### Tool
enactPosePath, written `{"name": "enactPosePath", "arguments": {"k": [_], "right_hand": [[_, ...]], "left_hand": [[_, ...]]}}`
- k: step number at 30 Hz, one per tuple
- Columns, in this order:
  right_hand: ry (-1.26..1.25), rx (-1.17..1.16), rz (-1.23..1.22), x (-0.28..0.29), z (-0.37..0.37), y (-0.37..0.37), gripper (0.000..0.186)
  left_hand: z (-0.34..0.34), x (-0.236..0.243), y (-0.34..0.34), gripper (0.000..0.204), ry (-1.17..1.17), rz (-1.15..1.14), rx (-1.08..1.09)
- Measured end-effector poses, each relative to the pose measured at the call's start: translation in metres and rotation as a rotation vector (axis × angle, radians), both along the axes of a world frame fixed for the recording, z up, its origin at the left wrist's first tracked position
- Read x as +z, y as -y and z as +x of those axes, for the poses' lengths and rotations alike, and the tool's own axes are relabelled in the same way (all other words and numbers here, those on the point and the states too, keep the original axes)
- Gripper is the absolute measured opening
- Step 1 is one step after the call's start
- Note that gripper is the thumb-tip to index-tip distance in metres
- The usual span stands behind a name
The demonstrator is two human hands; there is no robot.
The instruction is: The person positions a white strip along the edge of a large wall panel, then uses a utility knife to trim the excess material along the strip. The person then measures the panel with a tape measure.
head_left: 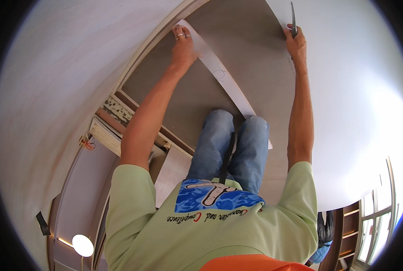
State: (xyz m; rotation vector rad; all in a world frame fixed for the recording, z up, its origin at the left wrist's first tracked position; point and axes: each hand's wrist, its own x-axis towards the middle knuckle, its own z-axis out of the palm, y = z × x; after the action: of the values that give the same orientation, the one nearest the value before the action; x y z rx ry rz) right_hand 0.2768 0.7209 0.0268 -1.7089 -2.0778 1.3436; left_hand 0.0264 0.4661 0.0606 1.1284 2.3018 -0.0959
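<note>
White strip (219, 70): laid diagonally across brown panel (251, 49), partly covered by knees (253, 131); far end touched by bent fingers of left hand (184, 47), grip indeterminable. Pointed tool (294, 20): held in right hand (296, 45), fingers closed around it.

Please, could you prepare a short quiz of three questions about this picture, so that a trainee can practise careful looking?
1. Which hand holds the pointed grey tool?
2. True or false: the left hand touches the long white strip.
3. What partly hides the near part of this strip?
A) a lamp
B) the person's knees
C) a window

Key:
1. The right hand.
2. True.
3. B.
</note>
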Motion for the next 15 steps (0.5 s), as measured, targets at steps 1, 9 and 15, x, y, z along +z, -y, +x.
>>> {"name": "enactPosePath", "arguments": {"k": [1, 9, 15], "right_hand": [[-0.051, 0.040, -0.067, -0.001, 0.005, -0.010, 0.035], [0.071, 0.316, -0.224, 0.071, -0.009, -0.016, 0.036], [0.015, 0.295, 0.012, 0.106, -0.010, 0.018, 0.028]], "left_hand": [[0.000, 0.000, 0.000, 0.105, -0.003, 0.000, 0.001], [-0.002, -0.010, 0.008, 0.107, -0.039, -0.018, -0.024], [-0.001, -0.005, 0.006, 0.108, -0.007, -0.010, 0.015]]}}
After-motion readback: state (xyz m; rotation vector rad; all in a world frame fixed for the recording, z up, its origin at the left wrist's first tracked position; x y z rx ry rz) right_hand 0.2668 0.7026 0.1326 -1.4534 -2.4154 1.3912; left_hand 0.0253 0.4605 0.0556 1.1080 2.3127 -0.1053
